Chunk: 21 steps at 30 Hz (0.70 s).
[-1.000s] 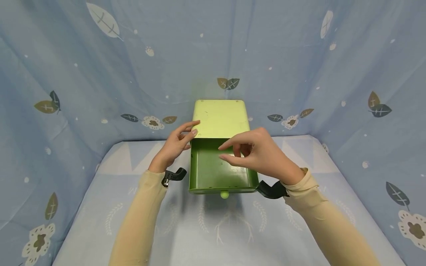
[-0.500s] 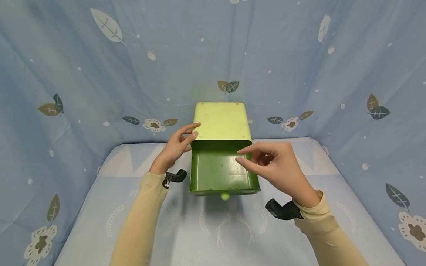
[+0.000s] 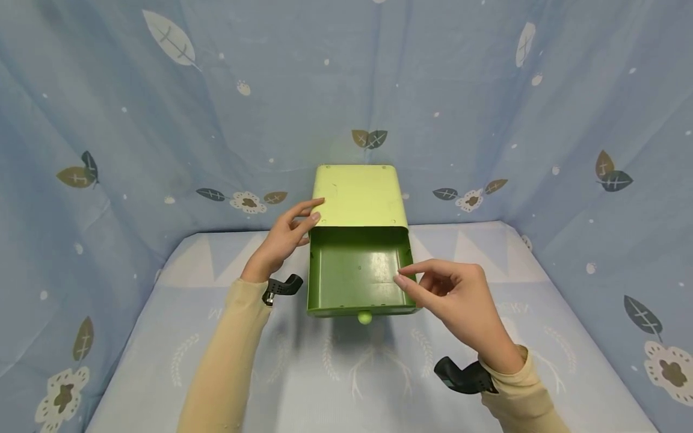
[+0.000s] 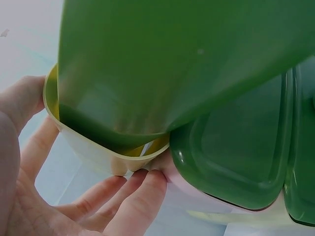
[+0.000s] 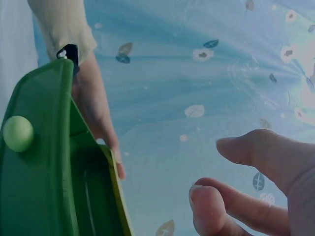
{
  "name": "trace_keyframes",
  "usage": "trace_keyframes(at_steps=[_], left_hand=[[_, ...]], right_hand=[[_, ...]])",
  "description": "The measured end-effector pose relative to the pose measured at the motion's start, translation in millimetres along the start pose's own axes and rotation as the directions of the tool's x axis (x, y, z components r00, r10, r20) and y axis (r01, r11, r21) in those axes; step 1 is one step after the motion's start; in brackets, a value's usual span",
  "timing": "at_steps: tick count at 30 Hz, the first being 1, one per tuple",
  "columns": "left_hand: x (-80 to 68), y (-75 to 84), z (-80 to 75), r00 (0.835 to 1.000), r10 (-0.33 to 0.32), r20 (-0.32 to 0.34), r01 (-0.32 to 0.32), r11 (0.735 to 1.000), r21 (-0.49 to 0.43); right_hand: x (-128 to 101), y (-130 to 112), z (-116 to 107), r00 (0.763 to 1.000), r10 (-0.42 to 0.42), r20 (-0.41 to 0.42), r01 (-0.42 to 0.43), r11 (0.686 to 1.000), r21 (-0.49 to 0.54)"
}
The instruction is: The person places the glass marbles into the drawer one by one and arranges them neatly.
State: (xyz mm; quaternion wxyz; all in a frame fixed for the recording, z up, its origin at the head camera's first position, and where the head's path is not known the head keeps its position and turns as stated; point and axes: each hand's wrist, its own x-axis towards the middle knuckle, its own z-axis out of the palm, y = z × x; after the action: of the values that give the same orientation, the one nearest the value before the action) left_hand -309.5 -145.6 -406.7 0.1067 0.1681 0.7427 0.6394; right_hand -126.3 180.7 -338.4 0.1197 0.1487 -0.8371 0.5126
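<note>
Two hands work at a small green drawer box [image 3: 359, 195] that sits in the middle of the head view, on a pale blue patterned cloth [image 3: 346, 373] with its back close to the draped backdrop [image 3: 162, 120] of the same blue print. Its dark green drawer [image 3: 357, 273] is pulled well out toward the bottom of the frame and looks empty; a small round light green knob [image 3: 365, 317] sticks out of the drawer front.

The left hand [image 3: 281, 240] rests against the left side of the light green casing, fingers [image 4: 130, 194] nearly straight and laid along the casing's lower edge, thumb on the top corner; it braces rather than clasps. The right hand [image 3: 455, 294] hovers just beside the drawer's right front corner, loosely curled, forefinger and thumb extended, holding nothing; whether a fingertip touches the rim I cannot tell.

By its thin walls, rounded corners and glossy sheen, the box looks like light sheet metal or hard plastic: stiff, smooth, probably slippery, and light enough to slide on the cloth if the drawer is pushed or pulled unbraced. The knob seems the natural place to pinch for moving the drawer, with the casing steadied at its sides as the left hand does.
</note>
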Motion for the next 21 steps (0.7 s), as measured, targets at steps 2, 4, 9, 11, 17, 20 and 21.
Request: trace_keyframes(at_steps=[2,4,9,11,17,20,21], left_hand=[[0.5,0.1,0.4,1.0,-0.002,0.0,0.002,1.0,-0.002],[1.0,-0.3,0.9,1.0,-0.003,0.001,0.003,1.0,-0.002],[1.2,-1.8,1.7,1.0,0.001,0.005,0.0,1.0,-0.003],[0.9,-1.9,1.8,1.0,0.003,0.004,-0.003,1.0,-0.003],[1.1,-2.3,0.4,1.0,0.023,0.002,-0.023,1.0,0.002],[0.9,-2.7,-0.4,1.0,0.022,0.001,-0.022,1.0,0.004],[1.0,-2.8,-0.6,1.0,0.022,0.002,-0.022,1.0,0.004]], right_hand=[[-6.1,2.7,4.3,1.0,-0.002,-0.022,0.002,1.0,0.006],[-12.8,5.5,10.1,0.999,-0.013,-0.046,0.013,1.0,0.005],[-29.4,13.9,27.7,0.996,-0.029,-0.085,0.027,0.999,-0.021],[-34.6,17.0,34.4,0.995,-0.023,-0.093,0.02,0.999,-0.031],[-44.5,27.5,53.4,0.991,-0.046,-0.127,0.038,0.997,-0.069],[-47.7,33.5,63.1,0.986,-0.091,-0.143,0.08,0.994,-0.079],[-48.7,35.4,66.3,0.983,-0.105,-0.148,0.093,0.992,-0.083]])
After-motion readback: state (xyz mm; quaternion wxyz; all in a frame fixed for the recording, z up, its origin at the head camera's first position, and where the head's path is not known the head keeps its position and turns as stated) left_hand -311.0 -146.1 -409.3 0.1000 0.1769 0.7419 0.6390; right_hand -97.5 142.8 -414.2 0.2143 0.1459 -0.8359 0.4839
